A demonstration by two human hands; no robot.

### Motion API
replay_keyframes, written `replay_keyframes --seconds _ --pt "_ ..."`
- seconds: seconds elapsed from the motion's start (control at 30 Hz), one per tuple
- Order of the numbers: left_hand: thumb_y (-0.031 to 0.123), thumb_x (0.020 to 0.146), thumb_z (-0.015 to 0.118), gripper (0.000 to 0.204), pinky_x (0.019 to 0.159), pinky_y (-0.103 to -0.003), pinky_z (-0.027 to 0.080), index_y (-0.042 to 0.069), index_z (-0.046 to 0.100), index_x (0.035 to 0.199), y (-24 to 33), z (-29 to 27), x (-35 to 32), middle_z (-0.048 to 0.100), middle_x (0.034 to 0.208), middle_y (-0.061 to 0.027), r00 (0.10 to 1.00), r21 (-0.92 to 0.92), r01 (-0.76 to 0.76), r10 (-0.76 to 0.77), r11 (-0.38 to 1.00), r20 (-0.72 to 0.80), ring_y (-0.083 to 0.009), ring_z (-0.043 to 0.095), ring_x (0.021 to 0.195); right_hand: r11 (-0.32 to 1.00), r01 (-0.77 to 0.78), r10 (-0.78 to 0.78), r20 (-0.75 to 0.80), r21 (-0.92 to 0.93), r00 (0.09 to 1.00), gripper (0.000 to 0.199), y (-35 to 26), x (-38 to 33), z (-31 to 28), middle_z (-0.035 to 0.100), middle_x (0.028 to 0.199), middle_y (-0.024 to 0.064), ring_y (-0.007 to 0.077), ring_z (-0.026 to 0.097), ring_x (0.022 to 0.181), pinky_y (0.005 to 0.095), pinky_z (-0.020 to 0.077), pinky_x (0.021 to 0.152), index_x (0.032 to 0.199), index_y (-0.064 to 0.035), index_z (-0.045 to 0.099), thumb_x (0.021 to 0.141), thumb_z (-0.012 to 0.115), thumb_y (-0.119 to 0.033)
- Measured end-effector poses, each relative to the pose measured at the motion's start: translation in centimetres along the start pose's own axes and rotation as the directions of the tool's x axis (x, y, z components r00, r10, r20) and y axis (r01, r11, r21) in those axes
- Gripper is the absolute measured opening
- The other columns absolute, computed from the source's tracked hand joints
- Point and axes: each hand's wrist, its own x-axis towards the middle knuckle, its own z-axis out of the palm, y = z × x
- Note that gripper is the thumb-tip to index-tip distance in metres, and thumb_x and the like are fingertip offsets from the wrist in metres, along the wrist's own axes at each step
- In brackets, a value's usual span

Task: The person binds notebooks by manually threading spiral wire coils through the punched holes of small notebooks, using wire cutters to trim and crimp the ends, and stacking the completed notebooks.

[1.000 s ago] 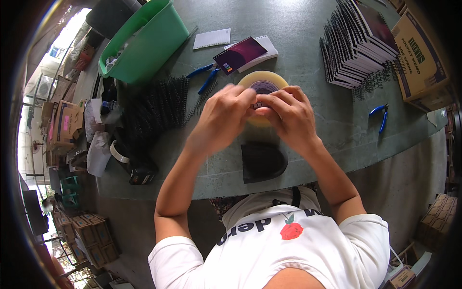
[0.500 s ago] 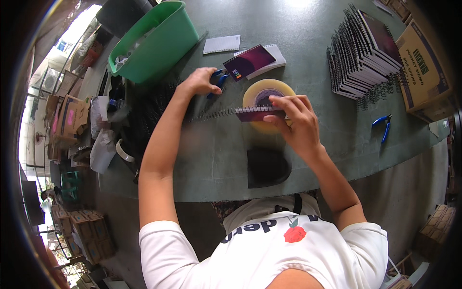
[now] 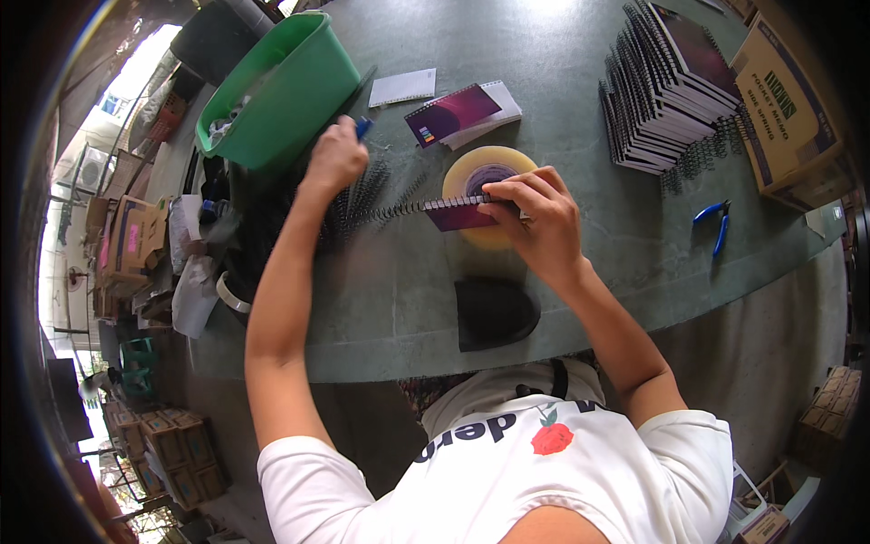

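Pinched in my right hand (image 3: 542, 218) is a small purple spiral notebook (image 3: 458, 216). A long black coil (image 3: 390, 213) runs out leftward from its bound edge, and the notebook is over a wide roll of clear tape (image 3: 489, 163). My left hand (image 3: 337, 159) is closed around blue-handled cutters (image 3: 363, 127), mostly hidden by the fingers, beside the green bin. Just above the tape, a purple cover (image 3: 453, 115) overlaps a white punched paper pad (image 3: 504, 111). Another white pad (image 3: 402, 88) lies farther back.
A green bin (image 3: 290, 91) stands at the far left, with black coils (image 3: 362, 190) near it. At the right are stacked spiral notebooks (image 3: 666, 100), a cardboard box (image 3: 784, 109) and a second blue cutter (image 3: 716, 222). A black rounded object (image 3: 496, 315) lies near the table edge.
My left hand has taken hold of the blue-handled cutters and moved left and away toward the green bin. The right hand keeps the notebook over the tape; the whole view shifted slightly.
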Motion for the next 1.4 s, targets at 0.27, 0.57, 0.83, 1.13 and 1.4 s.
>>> replay_keyframes --seconds 0.27,0.57,0.83,1.13,1.4 --pt "0.024 0.081 0.052 0.032 0.075 -0.046 0.045 0.001 0.049 0.104 14.7 -10.1 -10.0 0.057 0.086 -0.0231 0.944 -0.119 -0.14 0.168 0.983 0.283 -0.0389 0.058 0.082 1.0 -0.008 0.008 -0.048 0.009 0.999 0.016 0.6 -0.1 0.1 0.066 0.08 0.0025 0.0222 0.059 0.08 0.0332 0.0485 0.071 0.082 -0.0089 0.068 0.069 0.075 -0.016" --pt "0.027 0.077 0.053 0.038 0.069 -0.042 0.046 0.001 0.052 0.105 15.3 -8.8 -11.3 0.058 0.085 -0.0168 0.942 0.146 -0.266 0.224 0.953 0.251 -0.0328 0.057 0.079 0.997 -0.064 0.061 -0.071 -0.036 0.996 0.021 -0.1 -0.1 0.4 0.066 0.081 0.0038 0.0242 0.059 0.079 0.0341 0.049 0.07 0.082 -0.0083 0.069 0.063 0.077 -0.013" --pt "0.018 0.076 0.066 0.026 0.064 -0.043 0.048 0.003 0.052 0.092 14.1 -7.2 -11.2 0.059 0.076 -0.0153 0.951 0.045 -0.268 0.256 0.962 0.176 -0.0335 0.061 0.072 0.994 -0.029 0.026 -0.03 -0.101 0.999 0.025 0.0 0.0 0.1 0.065 0.083 0.0037 0.0243 0.059 0.079 0.0339 0.0491 0.07 0.088 -0.0089 0.068 0.063 0.075 -0.006" --pt "0.034 0.075 0.069 0.035 0.079 -0.042 0.045 0.005 0.06 0.093 10.6 -0.6 -17.1 0.061 0.087 -0.0143 0.947 0.137 -0.283 0.299 0.949 -0.117 -0.0308 0.059 0.09 0.601 -0.514 0.409 0.317 0.613 0.856 0.026 3.7 -0.7 -2.1 0.066 0.089 0.0073 0.0123 0.062 0.087 0.0245 0.0517 0.079 0.098 -0.0031 0.065 0.074 0.069 0.005" --pt "0.021 0.072 0.071 0.035 0.074 -0.04 0.047 0.01 0.059 0.104 18.7 0.2 -16.3 0.06 0.091 -0.0114 0.849 -0.357 -0.416 0.498 0.836 0.175 -0.0288 0.059 0.084 0.523 -0.624 0.42 0.461 0.581 0.782 0.019 4.3 -0.4 -1.6 0.067 0.095 0.0072 0.0108 0.062 0.087 0.024 0.0524 0.079 0.097 -0.0005 0.066 0.08 0.063 0.006"
